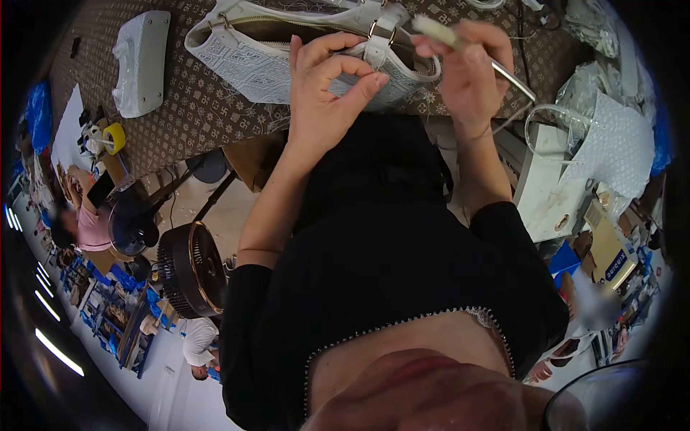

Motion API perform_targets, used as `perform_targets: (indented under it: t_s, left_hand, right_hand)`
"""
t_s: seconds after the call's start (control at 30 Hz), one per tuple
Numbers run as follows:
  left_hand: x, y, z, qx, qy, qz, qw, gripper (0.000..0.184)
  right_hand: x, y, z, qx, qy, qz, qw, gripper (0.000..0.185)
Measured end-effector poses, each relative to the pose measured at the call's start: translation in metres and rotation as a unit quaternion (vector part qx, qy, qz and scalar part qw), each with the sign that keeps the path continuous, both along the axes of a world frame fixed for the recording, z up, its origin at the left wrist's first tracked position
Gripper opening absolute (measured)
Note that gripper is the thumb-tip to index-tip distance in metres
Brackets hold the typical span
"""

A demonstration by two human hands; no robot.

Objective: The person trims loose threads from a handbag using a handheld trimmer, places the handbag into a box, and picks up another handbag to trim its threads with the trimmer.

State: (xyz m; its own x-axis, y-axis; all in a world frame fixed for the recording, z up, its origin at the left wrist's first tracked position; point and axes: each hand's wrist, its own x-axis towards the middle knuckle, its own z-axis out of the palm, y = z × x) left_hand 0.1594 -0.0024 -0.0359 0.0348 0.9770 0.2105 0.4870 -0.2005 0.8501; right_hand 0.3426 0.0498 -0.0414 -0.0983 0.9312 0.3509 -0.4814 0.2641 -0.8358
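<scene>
A white patterned handbag with a zip opening and gold-coloured fittings lies on the brown patterned table cover. My left hand is at its front edge, thumb and fingers closed together on the white strap tab below a gold buckle. Raised over the bag's right end, my right hand is closed around a slim tool with a silver shaft and a pale, cream-coloured end. That end points toward the buckle and appears apart from it. I cannot make out the tool's exact kind.
A white bag piece lies at the left on the table cover. Yellow tape sits near the left edge. Clear plastic and a white quilted piece are at right. A fan stands below left; other people work beyond.
</scene>
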Motion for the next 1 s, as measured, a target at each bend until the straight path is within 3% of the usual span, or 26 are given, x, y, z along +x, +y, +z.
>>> perform_targets:
  t_s: [0.03,0.2,0.27,1.0]
  left_hand:
    - [0.000,0.000,0.001,0.001,-0.001,0.004,1.000,0.016]
    - [-0.002,0.000,0.006,-0.024,-0.009,-0.019,1.000,0.016]
    - [-0.003,-0.001,0.008,-0.027,-0.008,-0.021,0.999,0.016]
    - [-0.007,-0.005,0.017,-0.048,-0.003,-0.035,0.998,0.013]
  right_hand:
    - [0.007,-0.010,-0.003,0.015,0.022,0.036,0.999,0.018]
    - [0.015,-0.044,-0.001,-0.002,-0.067,-0.003,0.998,0.016]
    - [0.015,-0.050,-0.002,-0.035,-0.169,-0.043,0.984,0.015]
    - [0.011,-0.050,-0.011,0.008,-0.181,-0.043,0.983,0.014]
